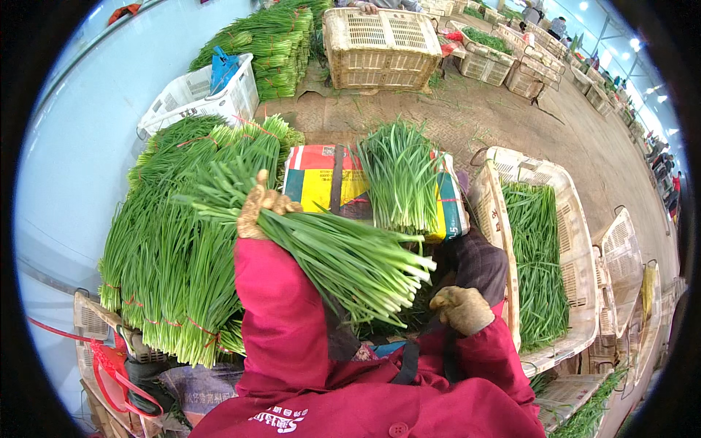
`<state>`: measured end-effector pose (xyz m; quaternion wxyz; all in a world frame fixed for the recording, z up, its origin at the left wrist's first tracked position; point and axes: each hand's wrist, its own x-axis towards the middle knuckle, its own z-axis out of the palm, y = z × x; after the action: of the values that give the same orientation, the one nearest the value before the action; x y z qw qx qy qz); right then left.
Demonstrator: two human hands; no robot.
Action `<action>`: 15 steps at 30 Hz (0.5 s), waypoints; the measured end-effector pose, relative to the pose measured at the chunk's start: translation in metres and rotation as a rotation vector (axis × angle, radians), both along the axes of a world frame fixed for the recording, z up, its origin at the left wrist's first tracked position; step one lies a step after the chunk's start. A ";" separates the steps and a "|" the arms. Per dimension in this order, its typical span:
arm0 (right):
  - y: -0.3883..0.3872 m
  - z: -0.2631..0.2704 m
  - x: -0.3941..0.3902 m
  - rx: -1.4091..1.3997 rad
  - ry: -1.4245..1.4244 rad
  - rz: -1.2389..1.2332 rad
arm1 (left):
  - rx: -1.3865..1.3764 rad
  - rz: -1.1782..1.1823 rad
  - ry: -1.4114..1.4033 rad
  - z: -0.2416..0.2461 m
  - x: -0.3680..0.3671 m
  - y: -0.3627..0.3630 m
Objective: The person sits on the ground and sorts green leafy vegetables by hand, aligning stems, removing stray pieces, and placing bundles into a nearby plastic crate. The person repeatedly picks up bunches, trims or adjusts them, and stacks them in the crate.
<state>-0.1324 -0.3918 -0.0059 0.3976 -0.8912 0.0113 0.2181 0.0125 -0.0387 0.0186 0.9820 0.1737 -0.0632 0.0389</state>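
Note:
In a soiled glove, my left hand [263, 205] is closed around a loose bunch of green garlic chives [350, 257], whose pale stem ends point right. My right hand [464, 310], gloved too, is curled near my right knee, to the right of those stem ends; whether a bit of leaf is in its fingers I cannot tell. Before me, a second bunch of chives [402, 178] lies on a colourful printed sack [320, 175] with a dark strap across it. Many chive bundles tied with red bands [181, 246] are heaped on the left.
A plastic crate of chives [583, 306] stands at my right, with more crates behind it. A white crate [241, 93] holding a blue bag and a tall chive stack [279, 49] stand by the wall. A person's hand [366, 7] rests on a large crate [380, 65] ahead.

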 end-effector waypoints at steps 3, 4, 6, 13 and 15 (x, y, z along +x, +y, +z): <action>0.008 0.017 0.005 0.822 0.065 -0.150 | 0.036 0.037 -0.051 0.014 -0.009 -0.001; 0.013 0.019 0.012 0.995 0.120 -0.104 | 0.026 -0.013 -0.038 0.016 -0.010 -0.009; 0.030 0.013 0.014 1.093 0.002 -0.136 | 0.023 -0.108 -0.067 0.011 -0.006 -0.035; 0.063 0.012 0.000 1.083 -0.137 -0.279 | -0.099 -0.144 -0.148 -0.009 0.000 -0.021; 0.060 0.019 -0.005 1.082 -0.072 -0.303 | -0.093 -0.125 -0.065 -0.012 -0.001 -0.017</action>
<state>-0.1374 -0.3318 0.0127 0.8250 -0.5555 0.0120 0.1028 0.0119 -0.0562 0.0064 0.9869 0.1224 -0.1039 -0.0137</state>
